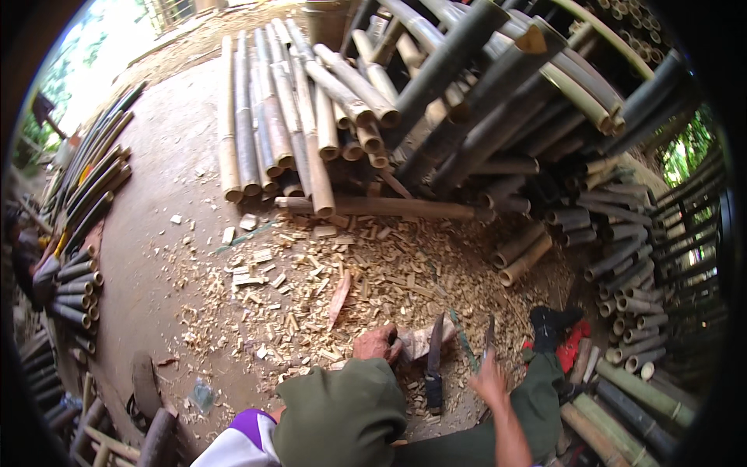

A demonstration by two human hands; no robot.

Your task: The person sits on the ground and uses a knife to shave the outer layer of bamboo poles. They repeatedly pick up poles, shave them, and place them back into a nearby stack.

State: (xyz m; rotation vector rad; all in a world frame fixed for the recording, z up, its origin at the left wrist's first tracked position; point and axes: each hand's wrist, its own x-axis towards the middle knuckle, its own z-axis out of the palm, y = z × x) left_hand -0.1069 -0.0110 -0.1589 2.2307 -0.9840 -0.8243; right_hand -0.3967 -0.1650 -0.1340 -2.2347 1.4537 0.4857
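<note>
My left hand (377,342) is closed just beyond my raised green-trousered knee, at the left end of a pale wooden block (424,342). What its fingers hold is hidden, and the knee covers most of that forearm. A knife (434,362) with a dark blade and a black wrapped handle leans against the block, its tip pointing away from me. To the right, my right hand (489,383) grips a second, slimmer knife (489,333) with its blade upward. That hand is apart from the block.
Wood chips (311,272) cover the ground ahead. Cut bamboo poles (272,124) lie behind them, with dark bamboo (490,101) stacked to the right. Short bamboo tubes (634,311) are piled at right, more (76,296) at left. A person (43,268) is at the far left.
</note>
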